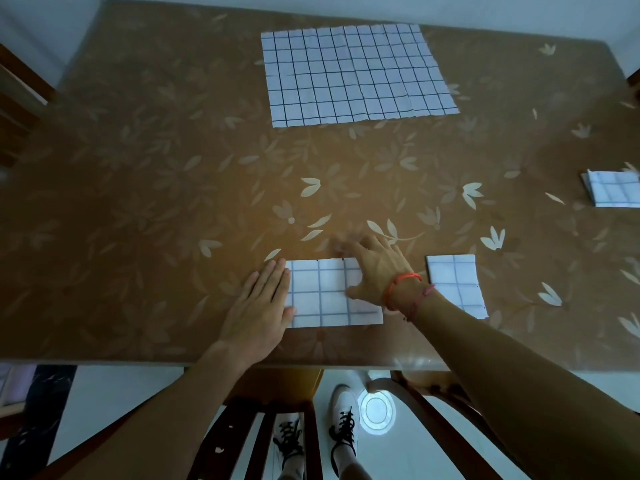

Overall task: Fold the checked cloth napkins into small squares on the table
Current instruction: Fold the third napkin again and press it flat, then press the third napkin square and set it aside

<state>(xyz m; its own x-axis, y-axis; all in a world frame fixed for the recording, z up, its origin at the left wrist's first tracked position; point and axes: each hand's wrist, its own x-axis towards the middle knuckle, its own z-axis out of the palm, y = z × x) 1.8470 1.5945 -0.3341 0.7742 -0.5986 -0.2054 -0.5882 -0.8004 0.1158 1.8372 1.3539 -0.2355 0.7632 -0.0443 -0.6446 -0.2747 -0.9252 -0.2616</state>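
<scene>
Down by the near edge of the surface (138,202): looking at a checked napkin (325,299) folded into a wide rectangle, lying flat. Pinned at both ends. Left hand (259,310) flat over its left edge, fingers (277,277) straight and together, tips up at the far-left corner. Not gripping anything, just pressing. Right hand (375,268) spread over the far-right corner, thumb down on the cloth, fingers stretched past the far edge onto bare surface. Blurry at the tips, but splayed and not curled round the cloth as far as can be seen. Red string bracelets (403,284) on that wrist. Just beside the wrist, to the right: a napkin square (455,285) already folded small. Further right, cut off by the frame, a stack of folded napkins (613,192). Way over on the far side, one unfolded napkin (353,72) laid out flat, creased. Below the surface edge, wooden chair (277,386) and white lace-up shoes (343,424).
</scene>
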